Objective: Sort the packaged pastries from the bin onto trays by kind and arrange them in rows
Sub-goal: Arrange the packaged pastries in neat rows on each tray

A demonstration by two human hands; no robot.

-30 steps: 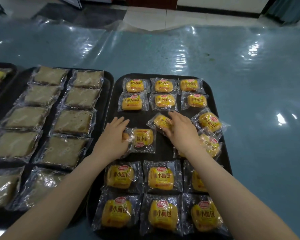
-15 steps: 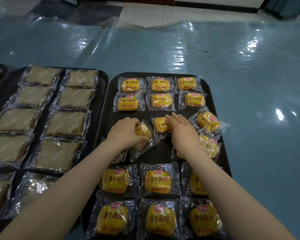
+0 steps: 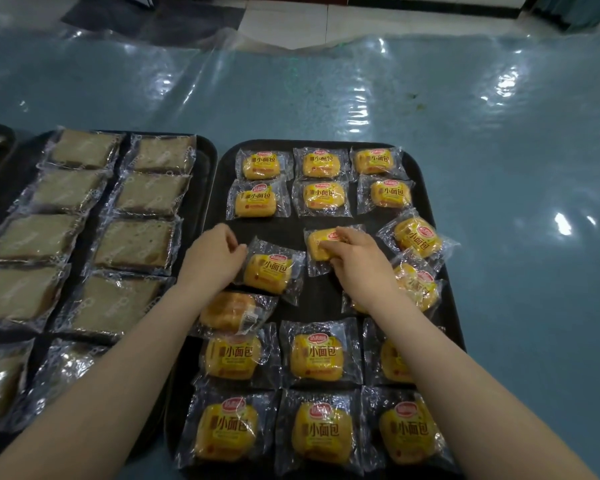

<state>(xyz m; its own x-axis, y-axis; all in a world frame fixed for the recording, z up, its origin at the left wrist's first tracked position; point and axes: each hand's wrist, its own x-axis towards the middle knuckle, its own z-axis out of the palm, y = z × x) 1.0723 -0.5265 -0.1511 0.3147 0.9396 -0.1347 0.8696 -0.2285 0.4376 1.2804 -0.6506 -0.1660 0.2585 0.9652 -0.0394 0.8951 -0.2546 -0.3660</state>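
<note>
Rows are being squared up on the black tray (image 3: 426, 174) of yellow buns, and the middle of it is the part in hand. The left hand (image 3: 210, 259) has its fingers curled and pinches the left edge of the wrapper of a tilted bun (image 3: 269, 271), which lies just to the right of that pinch, label up and skewed against the rows. The right hand (image 3: 355, 261) lies on the centre bun (image 3: 317, 245), fingers curled over its top; whether the thumb grips underneath cannot be told. Beyond both hands two neat rows of three are done; nearer the person, below the wrists, two more rows of three lie in order. Just below the left wrist a bun lying face down (image 3: 231, 311) shows its plain back and barcode. To the right of the right hand, two loose buns (image 3: 417, 237) overlap at the tray's edge.

My reading is that the third row is being laid. The next move seems to call for turning the tilted bun square and sliding it left under the column above, then setting the centre bun beside it. The left tray (image 3: 207, 154) of brown cake slices looks settled.
</note>
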